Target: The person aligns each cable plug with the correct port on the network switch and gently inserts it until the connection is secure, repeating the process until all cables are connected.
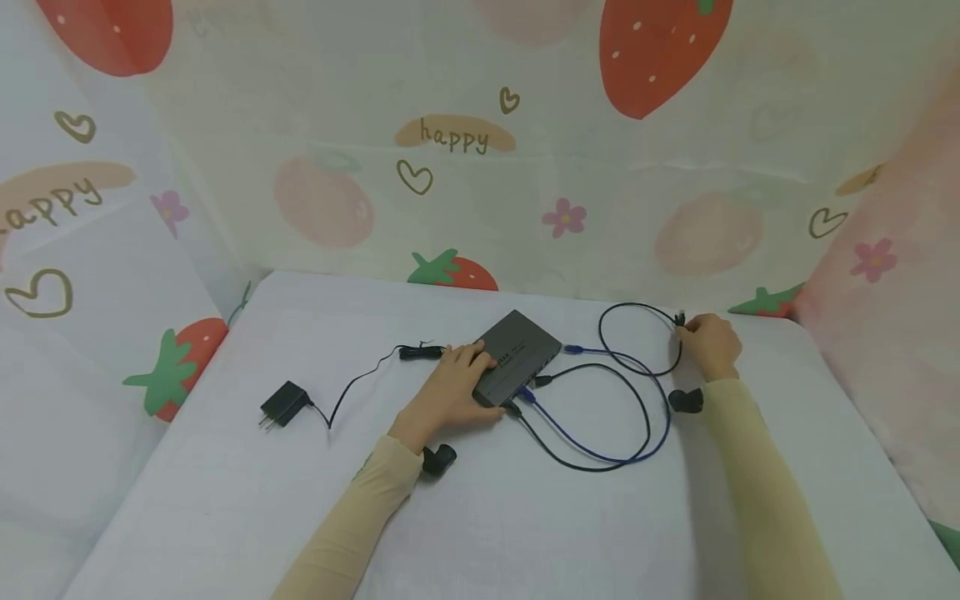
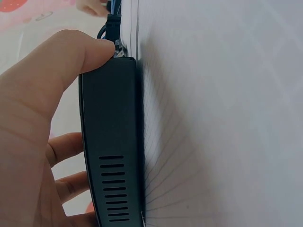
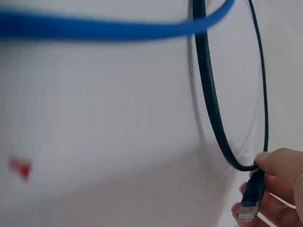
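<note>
A dark, flat network switch lies on the white table. My left hand holds it, fingers spread over the top and thumb bent against the corner at the port side. Vent slots show on its side in the left wrist view. My right hand pinches a looped black Ethernet cable by its end. The clear-tipped plug points out past the fingers. A black cable and a blue cable run from the switch's port side. One blue plug lies beside the switch's right corner.
A black power adapter with metal prongs lies at the left. Its thin cord leads to a tied bundle by the switch. Strawberry-patterned cloth hangs behind the table and at both sides. Each wrist carries a small black camera.
</note>
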Tool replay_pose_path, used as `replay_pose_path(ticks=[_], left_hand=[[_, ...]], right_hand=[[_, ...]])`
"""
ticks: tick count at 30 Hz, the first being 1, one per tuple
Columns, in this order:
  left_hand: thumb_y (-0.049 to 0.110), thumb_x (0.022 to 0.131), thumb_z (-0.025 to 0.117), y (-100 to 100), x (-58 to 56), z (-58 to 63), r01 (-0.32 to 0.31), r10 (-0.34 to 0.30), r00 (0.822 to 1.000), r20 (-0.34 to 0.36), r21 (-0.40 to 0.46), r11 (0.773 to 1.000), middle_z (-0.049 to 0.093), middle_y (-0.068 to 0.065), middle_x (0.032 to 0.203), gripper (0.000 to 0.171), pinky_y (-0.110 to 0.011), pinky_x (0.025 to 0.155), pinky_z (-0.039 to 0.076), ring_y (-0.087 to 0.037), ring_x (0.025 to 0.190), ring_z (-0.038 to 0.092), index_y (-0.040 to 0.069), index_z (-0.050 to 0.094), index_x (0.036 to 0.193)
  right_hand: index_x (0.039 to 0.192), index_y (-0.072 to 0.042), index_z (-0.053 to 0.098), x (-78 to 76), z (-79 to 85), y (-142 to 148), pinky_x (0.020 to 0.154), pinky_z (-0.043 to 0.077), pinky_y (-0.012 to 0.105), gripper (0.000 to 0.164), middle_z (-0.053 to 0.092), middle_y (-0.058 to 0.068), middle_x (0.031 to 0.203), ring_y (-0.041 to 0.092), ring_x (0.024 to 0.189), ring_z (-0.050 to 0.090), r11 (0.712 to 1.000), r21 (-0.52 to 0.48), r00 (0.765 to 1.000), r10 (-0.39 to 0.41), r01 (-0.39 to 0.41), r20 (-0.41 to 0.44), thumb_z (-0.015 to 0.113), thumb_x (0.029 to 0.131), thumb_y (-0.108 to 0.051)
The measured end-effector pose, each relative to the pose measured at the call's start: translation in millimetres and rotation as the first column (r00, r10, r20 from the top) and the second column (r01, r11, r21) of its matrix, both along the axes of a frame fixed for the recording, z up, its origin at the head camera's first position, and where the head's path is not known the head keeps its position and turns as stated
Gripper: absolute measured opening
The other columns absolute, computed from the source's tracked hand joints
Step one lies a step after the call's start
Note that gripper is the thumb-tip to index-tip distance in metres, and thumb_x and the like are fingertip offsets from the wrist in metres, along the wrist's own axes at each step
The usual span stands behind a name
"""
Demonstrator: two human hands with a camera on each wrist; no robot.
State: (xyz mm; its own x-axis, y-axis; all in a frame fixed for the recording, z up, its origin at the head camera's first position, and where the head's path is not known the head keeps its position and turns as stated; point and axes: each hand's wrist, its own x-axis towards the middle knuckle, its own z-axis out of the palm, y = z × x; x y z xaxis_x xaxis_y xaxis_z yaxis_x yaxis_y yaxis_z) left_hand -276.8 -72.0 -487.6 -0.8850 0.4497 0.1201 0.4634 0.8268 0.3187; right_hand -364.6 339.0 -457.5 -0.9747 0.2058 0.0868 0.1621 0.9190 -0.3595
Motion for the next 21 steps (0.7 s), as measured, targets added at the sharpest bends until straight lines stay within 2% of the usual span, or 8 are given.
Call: replay_pose_path(ticks=[4, 6, 8, 11, 14, 17, 19, 21], left_hand=[[0.059, 0.072, 0.067, 0, -0.7, -0.3, 0.001, -0.001, 1.000, 0.003, -0.002, 1.000, 0.032, -0.013, 0.145, 0.072, -0.050, 0.113, 0.018, -0.034, 0.134, 0.030, 0.017, 0.047, 0.127], [0.059, 0.072, 0.066, 1, -0.8, 0.3, 0.002, -0.002, 1.000, 0.007, -0.006, 1.000, 0.032, -0.013, 0.145, 0.072, -0.050, 0.113, 0.017, -0.034, 0.134, 0.030, 0.018, 0.047, 0.127], [0.059, 0.072, 0.067, 1, -0.5, 1.4, 0.002, -0.002, 1.000, 0.015, -0.004, 1.000, 0.032, -0.013, 0.145, 0.072, -0.050, 0.113, 0.016, -0.034, 0.134, 0.029, 0.018, 0.047, 0.127], [0.059, 0.072, 0.067, 1, -0.7, 2.1, 0.004, -0.004, 1.000, 0.018, -0.003, 1.000, 0.032, -0.013, 0.146, 0.072, -0.050, 0.113, 0.016, -0.034, 0.134, 0.029, 0.017, 0.047, 0.128], [0.059, 0.072, 0.067, 1, -1.9, 1.4, 0.005, -0.005, 1.000, 0.014, 0.001, 1.000, 0.032, -0.013, 0.145, 0.072, -0.051, 0.113, 0.017, -0.035, 0.134, 0.030, 0.017, 0.047, 0.128], [0.058, 0.072, 0.067, 1, -2.8, 0.7, 0.006, -0.006, 1.000, 0.013, 0.006, 1.000, 0.032, -0.013, 0.145, 0.071, -0.052, 0.113, 0.017, -0.036, 0.134, 0.029, 0.017, 0.047, 0.127], [0.058, 0.072, 0.067, 1, -3.2, 0.0, 0.009, -0.009, 1.000, 0.006, 0.011, 1.000, 0.033, -0.014, 0.144, 0.071, -0.053, 0.112, 0.017, -0.036, 0.133, 0.030, 0.017, 0.047, 0.127], [0.058, 0.072, 0.067, 1, -3.3, -0.7, 0.009, -0.009, 1.000, 0.003, 0.009, 1.000, 0.033, -0.014, 0.144, 0.071, -0.053, 0.112, 0.018, -0.036, 0.133, 0.030, 0.017, 0.047, 0.127]], right_hand=[[0.097, 0.002, 0.058, 6.1, 3.7, 11, 0.057, 0.040, 0.036, 0.030, 0.063, 0.023, 0.095, 0.034, 0.080, 0.056, 0.998, -0.060, 1.000, 0.003, -0.003, -0.008, 0.056, 0.086, -0.026], [0.098, 0.000, 0.055, 9.1, 7.5, 15, 0.058, 0.040, 0.035, 0.030, 0.061, 0.023, 0.097, 0.035, 0.082, 0.056, 0.997, -0.082, 1.000, 0.013, -0.011, 0.016, 0.057, 0.086, -0.027], [0.100, 0.001, 0.054, 11.6, 12.0, 19, 0.058, 0.040, 0.033, 0.031, 0.061, 0.024, 0.097, 0.033, 0.081, 0.056, 0.993, -0.108, 0.997, 0.046, -0.040, 0.055, 0.056, 0.087, -0.026], [0.107, 0.003, 0.052, 12.9, 18.0, 24, 0.057, 0.041, 0.029, 0.034, 0.061, 0.022, 0.093, 0.025, 0.073, 0.057, 0.981, -0.167, 0.983, 0.121, -0.098, 0.137, 0.052, 0.090, -0.026], [0.117, 0.005, 0.044, 12.9, 20.8, 30, 0.055, 0.042, 0.026, 0.039, 0.061, 0.012, 0.082, 0.014, 0.065, 0.056, 0.944, -0.303, 0.951, 0.206, -0.132, 0.228, 0.049, 0.093, -0.024], [0.126, 0.003, 0.034, 14.2, 22.3, 34, 0.053, 0.042, 0.025, 0.043, 0.057, 0.002, 0.076, 0.009, 0.062, 0.053, 0.896, -0.424, 0.918, 0.268, -0.127, 0.291, 0.047, 0.095, -0.023], [0.130, 0.002, 0.032, 17.1, 23.8, 35, 0.055, 0.042, 0.025, 0.044, 0.055, 0.000, 0.076, 0.008, 0.062, 0.052, 0.869, -0.474, 0.902, 0.311, -0.143, 0.299, 0.045, 0.096, -0.022], [0.130, 0.002, 0.036, 21.7, 26.5, 34, 0.058, 0.042, 0.025, 0.043, 0.054, 0.000, 0.079, 0.008, 0.064, 0.051, 0.854, -0.491, 0.891, 0.348, -0.173, 0.291, 0.044, 0.097, -0.024]])
